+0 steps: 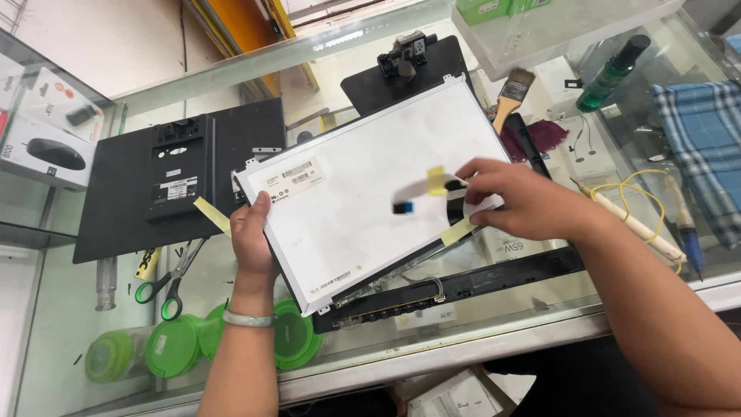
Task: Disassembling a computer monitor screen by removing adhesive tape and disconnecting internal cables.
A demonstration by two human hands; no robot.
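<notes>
I have the bare laptop display panel (370,185) already lifted out of its lid, back side up and tilted, one long edge raised off the glass bench (69,340). My left hand (251,235) holds its left edge, thumb on the white back and the other fingers curled underneath. My right hand (513,202) is over the right part of the panel, fingertips pressed together on the flat ribbon cable (421,197), whose blue-tipped end (402,208) stands free of the panel, so I judge the connector is already undone or just coming away. Strips of yellow tape (436,179) are peeled up, one on the cable and one hanging from the panel's left edge. Below the panel lies the black lid frame with its hinge bar (432,289), and to the left a black back cover (177,177) rests flat on the bench. Green-handled scissors (166,286) lie just beside my left wrist; a paintbrush (511,93) and a soldering iron with a yellow lead (633,220) lie off to the right. What looks left to me: freeing the cable fully and setting the panel aside.
</notes>
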